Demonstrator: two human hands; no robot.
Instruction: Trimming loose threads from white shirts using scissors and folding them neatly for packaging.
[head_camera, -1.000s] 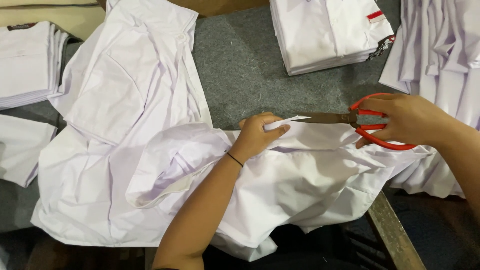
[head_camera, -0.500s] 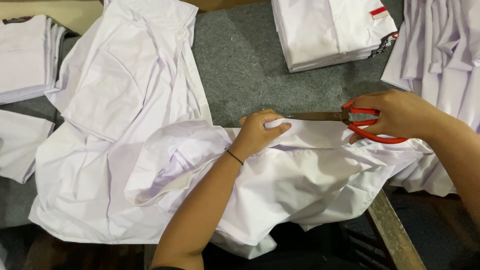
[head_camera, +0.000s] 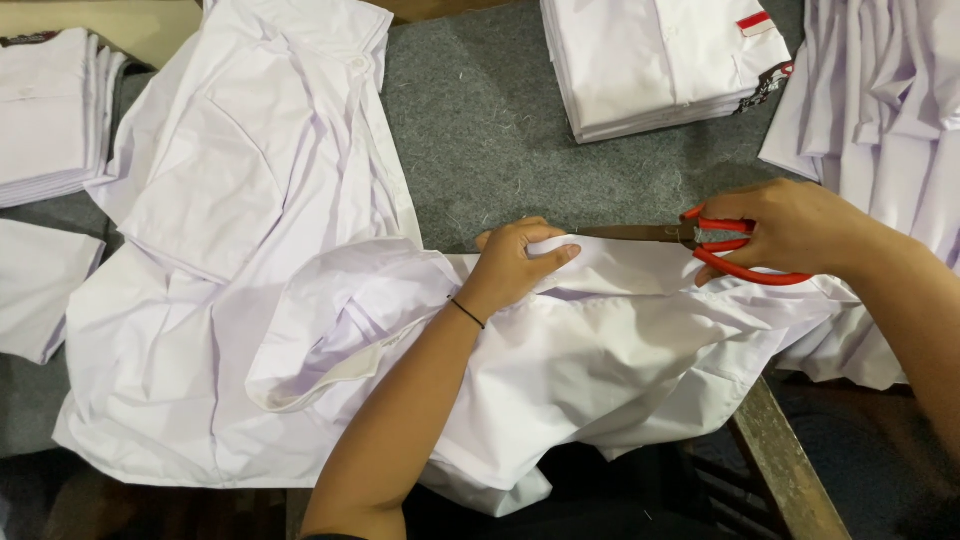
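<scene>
Your left hand (head_camera: 515, 262) pinches a fold of the white shirt (head_camera: 600, 350) that lies crumpled across the near edge of the grey desk (head_camera: 500, 120). Your right hand (head_camera: 790, 228) is closed through the red handles of the scissors (head_camera: 700, 240); their blades lie nearly shut along the fabric's far edge, pointing left toward your left fingers. Trimming looks under way, though no cut-off piece is visible. Another white shirt (head_camera: 230, 220) lies spread to the left. A folded stack (head_camera: 650, 60) sits far right, apparently finished.
</scene>
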